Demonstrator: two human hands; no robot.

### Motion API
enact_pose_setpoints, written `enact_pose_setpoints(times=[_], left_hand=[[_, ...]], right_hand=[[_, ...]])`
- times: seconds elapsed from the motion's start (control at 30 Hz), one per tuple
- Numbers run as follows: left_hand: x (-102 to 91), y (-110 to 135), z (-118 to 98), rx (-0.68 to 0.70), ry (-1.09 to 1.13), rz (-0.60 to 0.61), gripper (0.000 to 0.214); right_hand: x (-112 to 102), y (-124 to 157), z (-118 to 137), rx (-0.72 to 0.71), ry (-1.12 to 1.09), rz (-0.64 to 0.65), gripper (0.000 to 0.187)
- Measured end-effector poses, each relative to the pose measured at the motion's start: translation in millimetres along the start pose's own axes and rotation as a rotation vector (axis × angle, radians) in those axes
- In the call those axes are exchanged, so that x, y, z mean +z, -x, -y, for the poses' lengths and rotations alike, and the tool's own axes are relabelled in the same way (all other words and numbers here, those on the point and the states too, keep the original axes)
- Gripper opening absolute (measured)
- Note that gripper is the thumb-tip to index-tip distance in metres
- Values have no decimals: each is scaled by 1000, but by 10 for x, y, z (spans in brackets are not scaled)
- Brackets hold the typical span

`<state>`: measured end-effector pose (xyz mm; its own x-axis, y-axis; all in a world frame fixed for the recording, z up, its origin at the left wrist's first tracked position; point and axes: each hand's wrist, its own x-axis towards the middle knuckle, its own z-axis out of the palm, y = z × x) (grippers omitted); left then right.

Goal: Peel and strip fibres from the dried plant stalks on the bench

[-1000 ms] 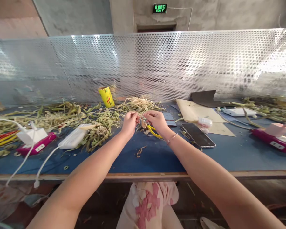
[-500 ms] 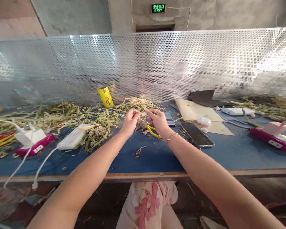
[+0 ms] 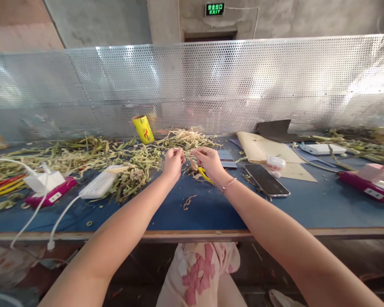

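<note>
My left hand is closed in a pinch above the blue table. Facing it, a short gap away, my right hand also pinches. Whatever lies between either hand's fingertips is too small to make out. Behind both hands rises a heap of dry, pale plant strips. A yellow-handled tool lies partly hidden under my right hand, with a dried leaf beside it. Left of my left hand spreads a pile of greenish dried leaves and stems.
A yellow cardboard tube stands before the perforated metal screen. To the right lie a phone, a clear earphone case and tan paper. At left are a white power bank and a magenta power strip with cables.
My hands have drawn slightly apart, the left one shifting a little left and the right one staying near its place. The whole view has shifted slightly.
</note>
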<state>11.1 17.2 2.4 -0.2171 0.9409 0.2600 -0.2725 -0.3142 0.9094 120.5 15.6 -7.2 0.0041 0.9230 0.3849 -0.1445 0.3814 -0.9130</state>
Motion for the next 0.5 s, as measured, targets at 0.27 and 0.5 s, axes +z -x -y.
enact_pose_setpoints(times=[0.27,0.5], left_hand=[[-51,26,-12,-37,90,174,13],[-44,58,23,-125,-30,206,14]], right_hand=[[-69,-52,-17,54,-85,-1,26],[-59,-28,34,207,-304,18,33]])
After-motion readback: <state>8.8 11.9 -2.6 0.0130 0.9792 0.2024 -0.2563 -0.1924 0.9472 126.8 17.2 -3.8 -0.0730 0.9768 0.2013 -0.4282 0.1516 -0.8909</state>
